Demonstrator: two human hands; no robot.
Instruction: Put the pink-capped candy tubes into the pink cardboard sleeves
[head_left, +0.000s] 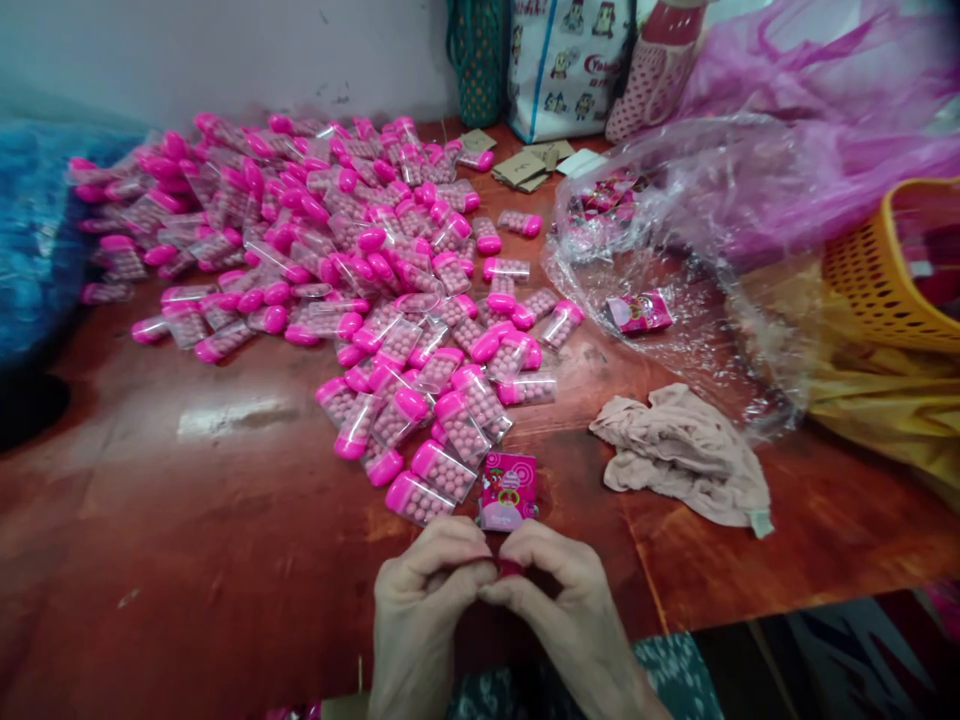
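Observation:
My left hand [427,590] and my right hand [559,590] meet at the table's front edge, thumbs and forefingers pinched. Between them is a small dark-red piece, perhaps a printed sleeve [508,567], mostly hidden by the fingers. Just beyond my fingertips lies a stack of pink printed sleeves [508,490], flat on the wood. Left of the stack, a clear candy container [418,498] with a pink cap and pink balls inside lies on its side. A large heap of the same containers [300,220] spreads behind it.
A beige cloth [682,455] lies crumpled at right. Behind it, a clear plastic bag [667,250] holds more pink sleeves. A yellow basket [892,270] stands at far right. Cardboard pieces [525,167] and a white bag [570,70] are at the back; a blue bag [45,240] is at left.

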